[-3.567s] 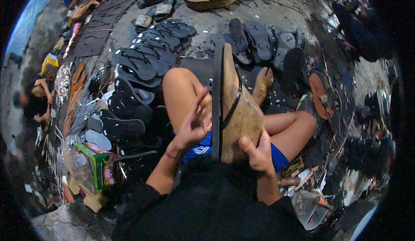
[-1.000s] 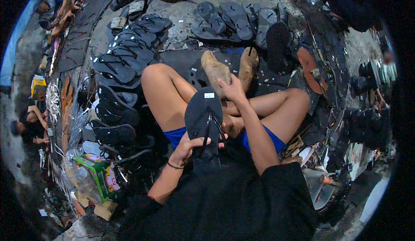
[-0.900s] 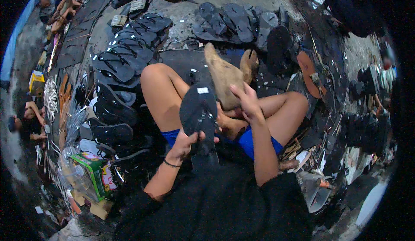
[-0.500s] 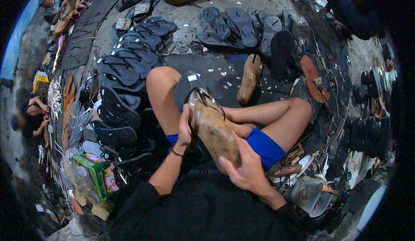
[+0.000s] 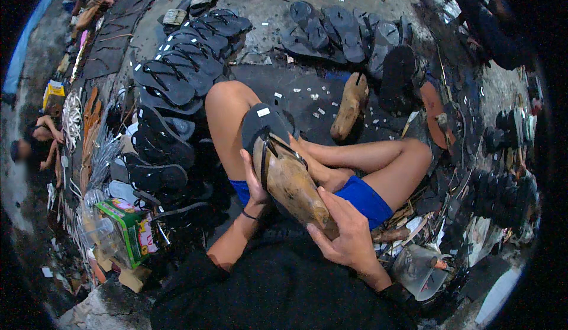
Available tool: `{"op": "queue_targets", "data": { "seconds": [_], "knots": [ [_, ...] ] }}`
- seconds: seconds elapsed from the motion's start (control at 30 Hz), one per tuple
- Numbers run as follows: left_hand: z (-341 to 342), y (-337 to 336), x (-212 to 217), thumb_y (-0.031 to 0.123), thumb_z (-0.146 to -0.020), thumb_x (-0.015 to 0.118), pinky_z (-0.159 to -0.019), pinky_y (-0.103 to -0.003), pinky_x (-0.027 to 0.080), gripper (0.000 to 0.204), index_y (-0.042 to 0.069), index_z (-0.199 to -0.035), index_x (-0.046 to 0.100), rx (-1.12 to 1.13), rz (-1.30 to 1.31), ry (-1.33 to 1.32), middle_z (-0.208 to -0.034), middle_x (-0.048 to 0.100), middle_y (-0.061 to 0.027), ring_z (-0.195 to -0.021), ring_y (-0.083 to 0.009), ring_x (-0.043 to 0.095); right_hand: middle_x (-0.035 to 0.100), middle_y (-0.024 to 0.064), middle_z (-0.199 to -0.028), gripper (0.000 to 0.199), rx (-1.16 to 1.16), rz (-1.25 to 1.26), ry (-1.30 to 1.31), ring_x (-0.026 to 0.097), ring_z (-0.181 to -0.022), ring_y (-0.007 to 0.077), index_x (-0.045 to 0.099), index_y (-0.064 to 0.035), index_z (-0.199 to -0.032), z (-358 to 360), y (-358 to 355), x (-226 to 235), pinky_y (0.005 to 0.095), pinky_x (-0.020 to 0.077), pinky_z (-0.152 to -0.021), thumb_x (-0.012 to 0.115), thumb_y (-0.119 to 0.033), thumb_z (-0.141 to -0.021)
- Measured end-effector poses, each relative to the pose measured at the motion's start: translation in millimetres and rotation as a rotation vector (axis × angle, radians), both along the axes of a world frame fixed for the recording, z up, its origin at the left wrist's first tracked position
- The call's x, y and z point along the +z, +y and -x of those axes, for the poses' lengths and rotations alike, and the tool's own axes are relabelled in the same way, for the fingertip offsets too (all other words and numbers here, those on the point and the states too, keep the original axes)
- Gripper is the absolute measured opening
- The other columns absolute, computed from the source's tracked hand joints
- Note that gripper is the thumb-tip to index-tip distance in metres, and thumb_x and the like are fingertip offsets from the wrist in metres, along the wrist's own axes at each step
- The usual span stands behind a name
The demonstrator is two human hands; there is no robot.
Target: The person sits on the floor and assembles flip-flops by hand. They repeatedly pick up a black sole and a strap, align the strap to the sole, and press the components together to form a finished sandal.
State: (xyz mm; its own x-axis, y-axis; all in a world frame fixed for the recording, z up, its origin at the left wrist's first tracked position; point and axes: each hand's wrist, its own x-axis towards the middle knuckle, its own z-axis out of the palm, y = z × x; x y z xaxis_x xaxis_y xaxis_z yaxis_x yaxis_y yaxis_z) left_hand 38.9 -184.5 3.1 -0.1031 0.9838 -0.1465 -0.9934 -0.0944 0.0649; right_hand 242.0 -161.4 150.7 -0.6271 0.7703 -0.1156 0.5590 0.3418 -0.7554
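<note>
Between my legs I hold a black flip-flop (image 5: 260, 124) with a worn wooden shoe last (image 5: 291, 189) lying in it under the straps. A small white label sits on the sole's heel-less far end. My left hand (image 5: 254, 179) wraps the near left side of the sandal and last, its thumb along the edge. My right hand (image 5: 343, 226) closes round the near end of the last, thumb on one side and fingers on the other. A second wooden last (image 5: 350, 106) lies on the dark mat beyond my crossed leg.
Rows of finished-looking black flip-flops (image 5: 171, 78) lie at left, more black sandals (image 5: 343, 34) at the far side. A brown sole piece (image 5: 436, 117) lies right. A green box (image 5: 126, 229) stands near left, a clear plastic container (image 5: 420, 271) near right. Other people sit at the edges.
The flip-flop and last have turned slightly in my hands, showing more of the black sole and straps. My right hand has shifted a little lower. The whole view has moved slightly.
</note>
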Motion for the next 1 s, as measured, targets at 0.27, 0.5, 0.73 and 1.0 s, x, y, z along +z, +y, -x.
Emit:
{"op": "queue_targets", "data": {
  "seconds": [0.27, 0.5, 0.73, 1.0],
  "knots": [
    [-5.8, -2.9, -2.2, 0.071, -0.092, 0.025, -0.104, -0.045, 0.041, 0.083, 0.006, -0.142, 0.038, -0.029, 0.047, 0.002, -0.138, 0.048, -0.0166, -0.123, -0.0297, 0.051, 0.058, 0.0207, -0.121, 0.063, -0.144, 0.062, 0.051, 0.062, -0.101, 0.0360, 0.048, 0.0006, -0.132, 8.1, -11.5, -11.7, 0.0400, 0.0514, -0.087, 0.072, -0.022, -0.079],
    [1.5, 6.3, 11.2, 0.061, -0.095, 0.036, -0.103, -0.041, 0.042, 0.072, 0.001, -0.137, 0.043, -0.059, 0.013, 0.079, -0.136, 0.049, -0.0145, -0.120, -0.0275, 0.053, 0.061, 0.0224, -0.118, 0.058, -0.086, 0.134, 0.051, 0.062, -0.105, 0.0350, 0.051, 0.0008, -0.130, -16.5, -0.1, -1.8, 0.0379, 0.0496, -0.092, 0.072, -0.018, -0.079],
    [-1.9, 19.1, 32.3, 0.027, -0.088, 0.067, -0.087, -0.040, 0.056, 0.058, -0.003, -0.132, 0.044, -0.145, 0.307, 0.677, -0.131, 0.053, -0.0151, -0.102, -0.0253, 0.064, 0.064, 0.0215, -0.112, 0.045, -0.405, 0.150, 0.166, 0.064, -0.101, 0.0340, 0.053, 0.0045, -0.124, -43.1, 42.4, -70.4, 0.0397, 0.0505, -0.087, 0.063, -0.017, -0.086],
    [1.5, 39.3, 17.9, 0.041, -0.090, 0.062, -0.082, -0.039, 0.058, 0.074, -0.001, -0.142, 0.030, -0.176, 0.074, 0.448, -0.137, 0.047, -0.0194, -0.095, -0.0274, 0.066, 0.065, 0.0195, -0.105, 0.045, -0.350, 0.117, 0.062, 0.064, -0.095, 0.0288, 0.051, 0.0010, -0.127, 29.9, 109.0, -122.4, 0.0350, 0.0494, -0.084, 0.062, -0.016, -0.088]
  ]
}}
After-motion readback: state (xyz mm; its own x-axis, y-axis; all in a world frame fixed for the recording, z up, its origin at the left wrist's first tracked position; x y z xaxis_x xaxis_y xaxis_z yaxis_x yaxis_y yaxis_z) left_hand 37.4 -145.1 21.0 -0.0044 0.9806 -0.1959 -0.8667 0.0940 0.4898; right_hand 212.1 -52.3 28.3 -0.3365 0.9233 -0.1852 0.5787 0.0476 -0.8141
